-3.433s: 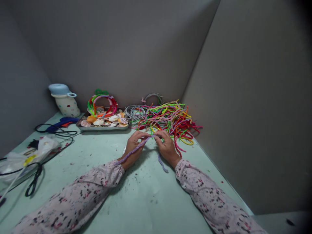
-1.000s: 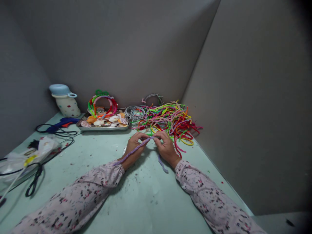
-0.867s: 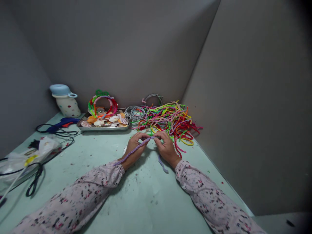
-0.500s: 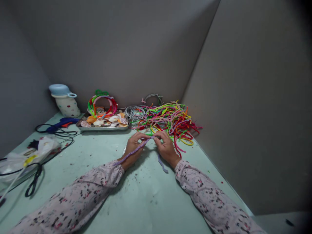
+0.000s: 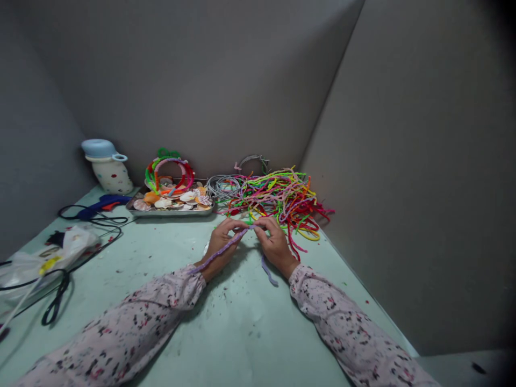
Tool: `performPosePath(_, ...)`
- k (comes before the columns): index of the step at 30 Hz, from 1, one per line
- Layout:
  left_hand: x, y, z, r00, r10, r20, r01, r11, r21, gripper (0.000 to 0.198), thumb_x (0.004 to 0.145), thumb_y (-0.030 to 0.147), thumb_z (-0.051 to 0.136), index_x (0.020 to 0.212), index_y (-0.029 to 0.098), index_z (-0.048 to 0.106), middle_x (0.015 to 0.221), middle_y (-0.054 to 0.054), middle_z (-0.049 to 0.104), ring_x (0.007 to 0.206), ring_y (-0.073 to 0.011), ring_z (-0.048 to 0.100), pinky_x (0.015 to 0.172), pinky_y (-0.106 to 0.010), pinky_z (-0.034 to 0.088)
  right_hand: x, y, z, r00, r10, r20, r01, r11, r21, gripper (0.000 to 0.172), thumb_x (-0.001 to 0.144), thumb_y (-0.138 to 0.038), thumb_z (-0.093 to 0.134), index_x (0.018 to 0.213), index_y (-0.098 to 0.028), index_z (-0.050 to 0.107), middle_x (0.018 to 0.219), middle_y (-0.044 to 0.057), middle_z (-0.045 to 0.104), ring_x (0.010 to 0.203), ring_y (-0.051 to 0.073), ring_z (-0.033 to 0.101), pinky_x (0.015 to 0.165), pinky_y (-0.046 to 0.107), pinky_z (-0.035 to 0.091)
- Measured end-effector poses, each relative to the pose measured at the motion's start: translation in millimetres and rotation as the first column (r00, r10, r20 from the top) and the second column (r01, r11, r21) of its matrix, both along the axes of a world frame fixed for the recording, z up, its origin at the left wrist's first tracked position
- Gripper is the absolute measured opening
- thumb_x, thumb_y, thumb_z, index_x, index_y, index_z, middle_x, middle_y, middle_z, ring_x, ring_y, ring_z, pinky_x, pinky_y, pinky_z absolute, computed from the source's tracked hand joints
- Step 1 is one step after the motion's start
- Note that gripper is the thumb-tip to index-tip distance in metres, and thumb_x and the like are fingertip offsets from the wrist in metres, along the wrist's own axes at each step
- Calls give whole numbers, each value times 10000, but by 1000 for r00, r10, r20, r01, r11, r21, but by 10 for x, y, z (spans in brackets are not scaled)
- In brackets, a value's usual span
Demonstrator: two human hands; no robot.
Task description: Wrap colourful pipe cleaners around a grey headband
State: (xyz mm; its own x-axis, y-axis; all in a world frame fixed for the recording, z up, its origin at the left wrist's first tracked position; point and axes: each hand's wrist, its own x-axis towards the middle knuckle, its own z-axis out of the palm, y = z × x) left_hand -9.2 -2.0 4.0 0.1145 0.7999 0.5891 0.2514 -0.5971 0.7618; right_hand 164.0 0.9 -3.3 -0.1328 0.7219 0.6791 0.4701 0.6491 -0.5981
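Note:
My left hand and my right hand meet over the pale green table. Both pinch a purple pipe cleaner near its far end, fingers closed on it. One length runs back over my left wrist; another end lies on the table by my right wrist. Just beyond my hands lies a pile of bright pipe cleaners.
A metal tray of shells holds wrapped coloured hoops. Bare wire rings sit beside it. A spotted jug, blue glue gun, black cords, scissors and a plastic bag are at left. Grey walls close in.
Almost nothing differs; both hands stay pinched on the purple pipe cleaner, with only small finger shifts at the joint.

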Motion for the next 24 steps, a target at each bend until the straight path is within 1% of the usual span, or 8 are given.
performPosePath(4, 2, 12, -11, 1000, -4, 20, 4, 1000, 8, 119, 821, 249, 603, 844, 192, 705, 844, -37, 649, 814, -161, 594, 773, -288, 462, 3, 1, -4, 1000, 1, -1, -1, 1000, -2, 135, 901, -259, 522, 973, -233, 634, 980, 55, 613, 988, 209, 554, 908, 384, 438)
performPosePath(9, 6, 34, -21, 998, -12, 55, 13, 1000, -15, 102, 785, 250, 630, 800, 197, 716, 801, -35, 644, 777, -159, 586, 750, -292, 475, 6, 7, -10, 1000, 2, -4, -2, 1000, -1, 131, 894, -252, 529, 968, -242, 637, 971, 50, 616, 983, 210, 556, 903, 384, 442)
performPosePath(17, 6, 51, -30, 999, -6, 40, 7, 1000, -20, 94, 777, 227, 630, 794, 201, 718, 797, -32, 650, 782, -160, 599, 752, -286, 477, 8, 8, -10, 1000, -1, 2, 1, 1000, 2, 129, 896, -250, 528, 964, -240, 637, 967, 51, 616, 985, 212, 556, 904, 384, 440)
performPosePath(21, -7, 24, -2, 1000, -21, -2, 21, 1000, -24, 105, 801, 223, 603, 821, 196, 703, 845, -35, 667, 833, -167, 613, 803, -291, 471, 10, 3, -8, 1000, 1, 11, -1, 1000, 3, 126, 898, -251, 526, 963, -239, 633, 972, 51, 611, 994, 212, 551, 914, 388, 435)
performPosePath(24, -9, 1, 25, 1000, -17, 6, 17, 998, -65, 147, 832, 258, 572, 905, 191, 679, 905, -35, 673, 875, -167, 615, 825, -285, 468, 12, -1, -4, 1000, 6, 6, -6, 1000, 9, 125, 894, -245, 529, 968, -240, 629, 979, 53, 608, 989, 213, 552, 907, 391, 440)
